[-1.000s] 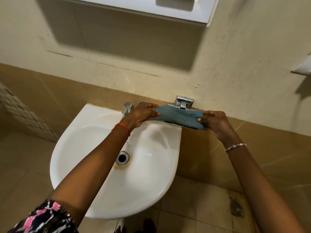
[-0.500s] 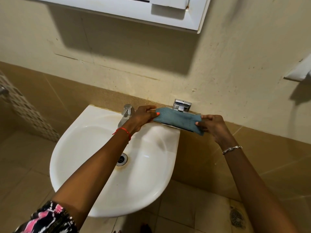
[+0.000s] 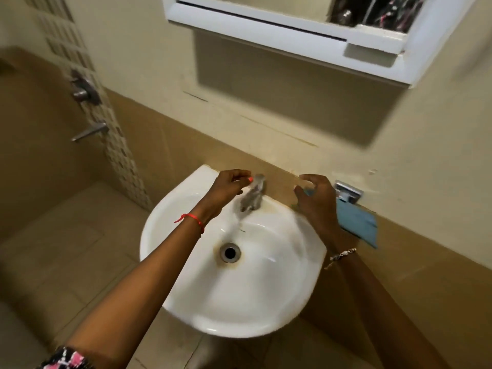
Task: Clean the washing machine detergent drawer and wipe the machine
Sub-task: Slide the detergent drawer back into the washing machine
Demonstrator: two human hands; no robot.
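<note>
A blue cloth [image 3: 356,225] hangs over the metal wall holder [image 3: 347,192] to the right of the white sink [image 3: 186,288]. My right hand [image 3: 315,201] hovers in front of the cloth's left end with loosely curled fingers; I see no grip on it. My left hand [image 3: 229,189] is above the sink's back rim, fingers loosely curled and empty, its thumb tip right beside the chrome tap [image 3: 251,199]. The tap and both hands are blurred. No washing machine or drawer is in view.
A white mirror cabinet [image 3: 292,30] juts from the wall above the sink. Shower fittings [image 3: 85,91] stick out of the tiled wall at the left. The drain [image 3: 230,252] sits in the middle of the basin. Tiled floor lies below.
Both hands have let go of the blue cloth, which stays draped on the holder. They moved left toward the tap, and my view swung left and up.
</note>
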